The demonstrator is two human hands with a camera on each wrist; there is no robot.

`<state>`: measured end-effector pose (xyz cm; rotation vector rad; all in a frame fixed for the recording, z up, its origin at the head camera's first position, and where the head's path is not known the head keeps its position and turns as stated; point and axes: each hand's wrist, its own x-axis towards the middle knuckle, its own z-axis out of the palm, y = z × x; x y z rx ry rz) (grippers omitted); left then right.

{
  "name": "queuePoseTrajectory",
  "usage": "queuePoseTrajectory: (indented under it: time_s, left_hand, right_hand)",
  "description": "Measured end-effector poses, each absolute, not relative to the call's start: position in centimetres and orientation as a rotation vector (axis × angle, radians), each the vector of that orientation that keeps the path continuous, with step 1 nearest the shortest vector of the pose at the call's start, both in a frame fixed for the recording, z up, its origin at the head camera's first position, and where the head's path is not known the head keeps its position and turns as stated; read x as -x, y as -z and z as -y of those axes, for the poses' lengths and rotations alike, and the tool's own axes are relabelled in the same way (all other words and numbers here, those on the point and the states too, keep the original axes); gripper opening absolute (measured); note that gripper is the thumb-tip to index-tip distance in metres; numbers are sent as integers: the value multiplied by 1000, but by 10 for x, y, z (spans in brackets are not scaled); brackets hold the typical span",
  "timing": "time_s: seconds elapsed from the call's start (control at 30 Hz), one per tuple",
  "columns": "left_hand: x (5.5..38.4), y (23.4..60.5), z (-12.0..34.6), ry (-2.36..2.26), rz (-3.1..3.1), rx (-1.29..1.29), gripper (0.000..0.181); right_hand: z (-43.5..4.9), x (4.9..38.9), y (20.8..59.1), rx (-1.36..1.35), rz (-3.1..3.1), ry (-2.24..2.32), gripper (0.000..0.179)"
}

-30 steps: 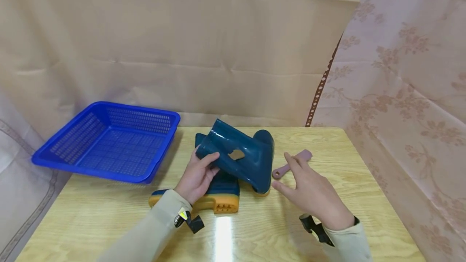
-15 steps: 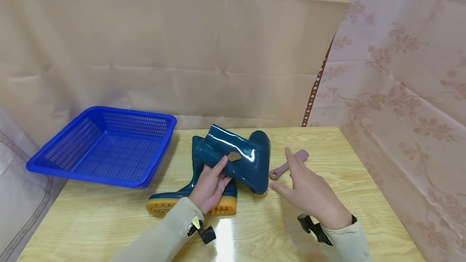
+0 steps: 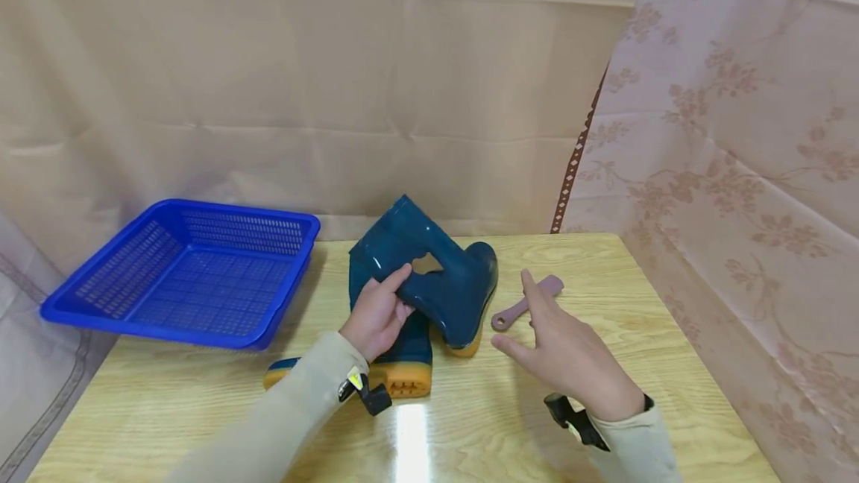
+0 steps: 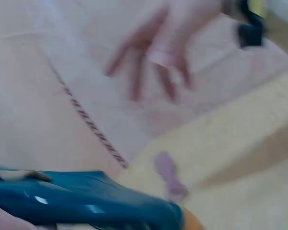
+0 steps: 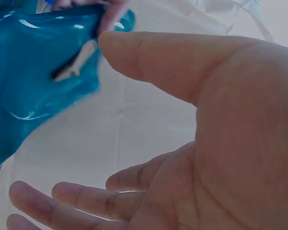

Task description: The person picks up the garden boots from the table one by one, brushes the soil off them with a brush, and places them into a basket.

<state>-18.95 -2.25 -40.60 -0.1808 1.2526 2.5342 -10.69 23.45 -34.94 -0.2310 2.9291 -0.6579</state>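
My left hand [image 3: 379, 319] grips a dark teal rubber boot [image 3: 443, 297] by its shaft, thumb at the edge of a ragged tan spot that looks like a hole. The boot is tilted, its toe toward the back right. Beneath it a second teal boot with a yellow-orange sole [image 3: 408, 380] lies on its side, partly covered. My right hand [image 3: 570, 352] hovers with fingers spread and nothing held, beside a small mauve tool [image 3: 526, 304] with a holed handle; its exact kind is unclear. In the right wrist view the held boot [image 5: 48, 57] stands apart from my fingers.
A blue perforated plastic basket [image 3: 201, 282] stands at the table's left, overhanging its edge. The wooden table [image 3: 644, 364] ends at a beige cloth [image 3: 335, 95] behind and a floral cloth [image 3: 751, 170] on the right.
My left hand has shifted its hold along the shaft, up to the tan spot. The held boot has turned, its shaft opening rising. My right hand stays nearly still.
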Motion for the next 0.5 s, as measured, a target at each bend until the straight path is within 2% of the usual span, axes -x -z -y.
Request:
queuePoseTrajectory:
  time_s: [0.2,0.5]
  left_hand:
    - [217,370,33,-2432,-1297,85,48]
    - [231,330,43,-2093,-1706,-250,53]
  right_hand:
    - [-234,108,350,223,-2904,659,110]
    - [-234,110,349,236,-2903,648,107]
